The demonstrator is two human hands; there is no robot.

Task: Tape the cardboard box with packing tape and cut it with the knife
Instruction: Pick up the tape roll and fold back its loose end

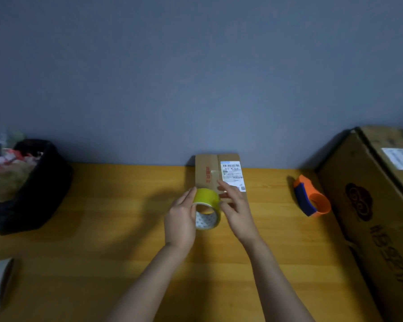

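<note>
Wooden table (pixel 102 252), wall behind. Large carton (pixel 363 205) at right edge, not the task piece by the look of it. Black bin (pixel 40 182) far left, stuffed with scraps.

Small cardboard box (pixel 207 173) mid-table against the wall, flaps closed, shipping label on top. Likely light and fairly stiff — liable to slide under a tape pull, so best pinned flat from above.

Orange-and-blue cutter (pixel 311 201) lying well right of the box, untouched (blade not visible).

Roll of packing tape (pixel 206 209) upright at box's near edge. Rigid core, slick outer face; best gripped by the sides.

Left hand (pixel 180 219) clamped on roll's left side. Right hand (pixel 236 205) with fingers extended, resting over box top beside the roll — apparently pressing down the tape end, though strip too faint to confirm.
</note>
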